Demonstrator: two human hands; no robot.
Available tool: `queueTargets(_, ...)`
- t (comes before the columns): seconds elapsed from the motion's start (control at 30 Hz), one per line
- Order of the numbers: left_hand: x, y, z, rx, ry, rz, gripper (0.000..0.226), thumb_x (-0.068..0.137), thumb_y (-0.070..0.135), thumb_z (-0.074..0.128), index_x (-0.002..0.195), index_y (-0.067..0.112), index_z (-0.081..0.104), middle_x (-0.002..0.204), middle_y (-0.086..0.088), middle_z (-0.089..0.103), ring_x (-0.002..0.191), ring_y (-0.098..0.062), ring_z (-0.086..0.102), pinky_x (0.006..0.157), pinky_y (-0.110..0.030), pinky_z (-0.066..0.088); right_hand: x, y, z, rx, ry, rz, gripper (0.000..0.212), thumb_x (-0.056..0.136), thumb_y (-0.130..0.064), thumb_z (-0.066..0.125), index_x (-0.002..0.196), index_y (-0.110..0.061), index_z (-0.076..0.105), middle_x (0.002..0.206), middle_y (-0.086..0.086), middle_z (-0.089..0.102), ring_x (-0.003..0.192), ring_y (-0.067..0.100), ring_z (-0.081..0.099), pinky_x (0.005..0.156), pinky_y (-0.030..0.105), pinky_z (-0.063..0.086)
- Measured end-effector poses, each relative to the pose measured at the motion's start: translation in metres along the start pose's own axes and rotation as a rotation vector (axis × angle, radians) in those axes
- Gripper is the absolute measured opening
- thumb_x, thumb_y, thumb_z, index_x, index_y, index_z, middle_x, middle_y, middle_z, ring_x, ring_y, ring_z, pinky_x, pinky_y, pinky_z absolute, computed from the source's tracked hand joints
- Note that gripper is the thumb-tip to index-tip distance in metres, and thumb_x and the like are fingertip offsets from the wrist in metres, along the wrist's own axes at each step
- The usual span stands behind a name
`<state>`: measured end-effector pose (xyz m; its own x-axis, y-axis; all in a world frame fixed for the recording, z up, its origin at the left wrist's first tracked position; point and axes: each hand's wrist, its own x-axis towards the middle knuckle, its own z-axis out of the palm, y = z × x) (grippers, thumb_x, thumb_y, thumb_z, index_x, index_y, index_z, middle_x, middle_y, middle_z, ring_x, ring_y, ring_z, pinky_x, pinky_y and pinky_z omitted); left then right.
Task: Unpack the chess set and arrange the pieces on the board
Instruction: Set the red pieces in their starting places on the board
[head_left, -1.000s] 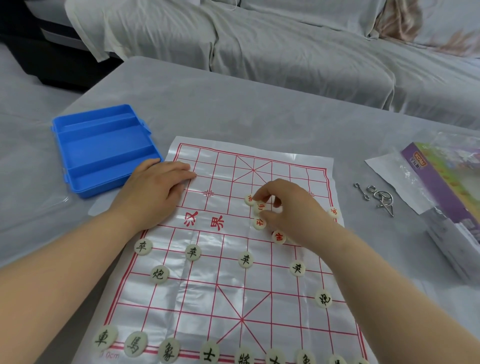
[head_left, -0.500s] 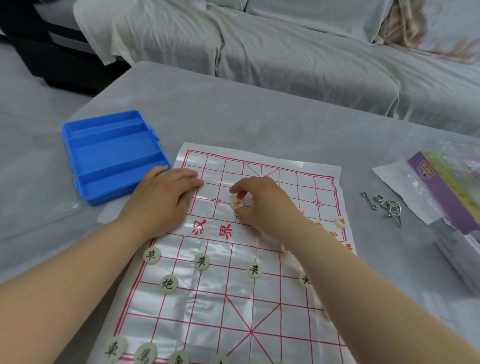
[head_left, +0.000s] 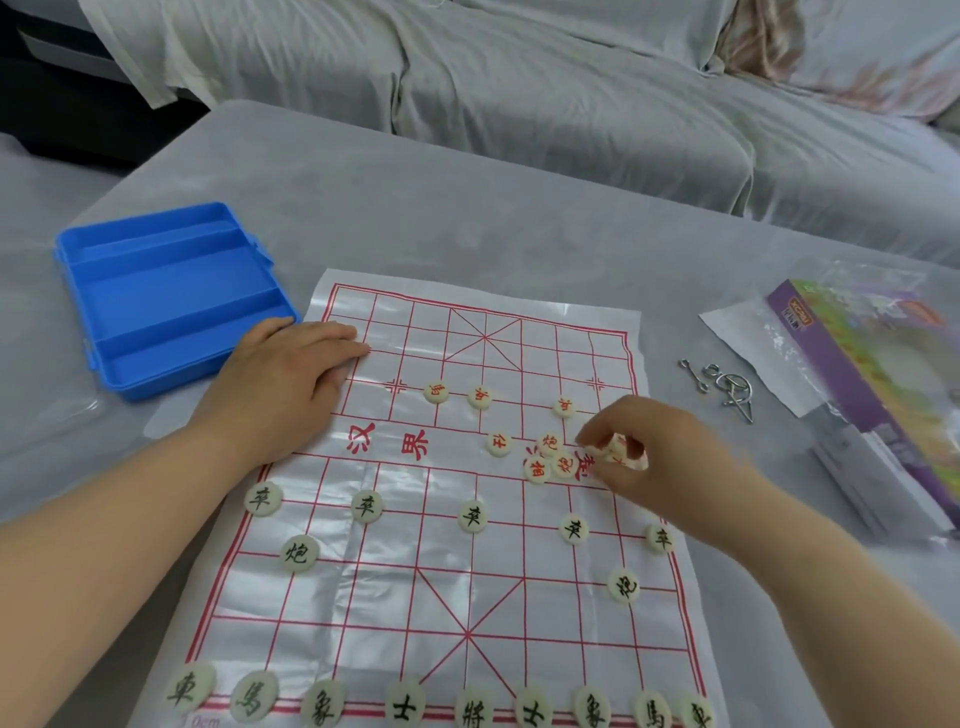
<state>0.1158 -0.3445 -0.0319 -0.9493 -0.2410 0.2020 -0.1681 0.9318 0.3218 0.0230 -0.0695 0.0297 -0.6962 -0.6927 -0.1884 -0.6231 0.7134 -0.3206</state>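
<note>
A thin plastic chess board with red grid lines lies on the grey table. Black-lettered round pieces stand in ordered rows on the near half. Several red-lettered pieces lie loose near the river line, and three more, one of them a red piece, sit one row further. My left hand presses flat on the board's far left edge. My right hand is at the right side of the river and pinches red pieces from the cluster.
An open blue plastic case with empty compartments sits left of the board. Metal ring puzzles and a bagged purple box lie to the right. A sofa under a grey cover runs behind the table.
My right hand moved from the board's middle to the right-hand cluster by the river, leaving red pieces on the far row. The left hand stayed put. The view shifted.
</note>
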Motion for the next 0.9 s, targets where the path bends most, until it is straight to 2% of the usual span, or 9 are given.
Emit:
queueTargets(0.17, 0.0, 0.002, -0.002, -0.003, -0.005, -0.007, 0.033, 0.091, 0.016, 0.043, 0.122, 0.02, 0.055, 0.133, 0.0, 0.05, 0.124, -0.019, 0.041, 0.108, -0.03, 0.012, -0.002, 0.0, 0.012, -0.06, 0.025, 0.005, 0.031, 0.085, -0.029, 0.057, 0.115, -0.029, 0.053, 0.114, -0.011, 0.05, 0.094, 0.002, 0.04, 0.08, 0.013, 0.033)
queueTargets(0.27, 0.0, 0.002, -0.002, 0.005, -0.009, -0.012, 0.033, 0.091, 0.015, 0.044, 0.122, 0.019, 0.055, 0.133, -0.001, 0.05, 0.124, -0.02, 0.041, 0.108, -0.031, 0.013, -0.001, 0.004, 0.012, -0.109, 0.031, 0.006, 0.034, 0.086, -0.03, 0.056, 0.119, -0.029, 0.051, 0.117, -0.01, 0.05, 0.104, 0.006, 0.042, 0.08, 0.014, 0.031)
queueTargets(0.43, 0.0, 0.001, -0.002, 0.017, -0.022, -0.008, 0.033, 0.09, 0.014, 0.045, 0.121, 0.019, 0.055, 0.131, -0.002, 0.052, 0.122, -0.022, 0.043, 0.107, -0.034, 0.016, -0.013, 0.02, 0.008, -0.044, 0.058, 0.062, 0.032, 0.082, -0.029, 0.061, 0.113, -0.03, 0.052, 0.104, -0.014, 0.046, 0.082, -0.002, 0.037, 0.065, 0.008, 0.03)
queueTargets(0.53, 0.0, 0.001, -0.001, 0.019, -0.025, -0.009, 0.033, 0.089, 0.013, 0.045, 0.12, 0.018, 0.056, 0.131, -0.003, 0.052, 0.122, -0.023, 0.044, 0.107, -0.035, 0.017, -0.019, 0.027, 0.01, -0.011, 0.038, 0.11, 0.031, 0.081, -0.029, 0.062, 0.111, -0.031, 0.052, 0.1, -0.016, 0.044, 0.077, -0.003, 0.038, 0.063, 0.007, 0.033)
queueTargets(0.63, 0.0, 0.002, -0.001, 0.017, -0.029, -0.012, 0.033, 0.089, 0.013, 0.046, 0.12, 0.018, 0.056, 0.131, -0.003, 0.052, 0.122, -0.023, 0.044, 0.107, -0.036, 0.017, -0.02, 0.027, 0.014, -0.024, 0.033, 0.104, 0.028, 0.083, -0.03, 0.06, 0.11, -0.031, 0.053, 0.103, -0.014, 0.048, 0.081, -0.002, 0.038, 0.062, 0.006, 0.033)
queueTargets(0.7, 0.001, 0.002, -0.001, 0.019, -0.029, -0.011, 0.033, 0.089, 0.013, 0.046, 0.12, 0.018, 0.056, 0.131, -0.003, 0.052, 0.122, -0.024, 0.044, 0.107, -0.036, 0.017, -0.019, 0.026, 0.017, -0.045, 0.051, 0.084, 0.028, 0.084, -0.031, 0.058, 0.112, -0.03, 0.053, 0.108, -0.013, 0.05, 0.086, -0.001, 0.038, 0.07, 0.01, 0.03)
queueTargets(0.9, 0.001, 0.003, -0.002, 0.02, -0.03, -0.012, 0.034, 0.09, 0.014, 0.045, 0.121, 0.019, 0.055, 0.132, -0.002, 0.051, 0.123, -0.022, 0.042, 0.107, -0.034, 0.016, -0.016, 0.022, 0.019, -0.041, 0.075, 0.028, 0.041, 0.083, -0.033, 0.06, 0.122, -0.034, 0.048, 0.118, -0.014, 0.045, 0.094, 0.002, 0.044, 0.075, 0.012, 0.032)
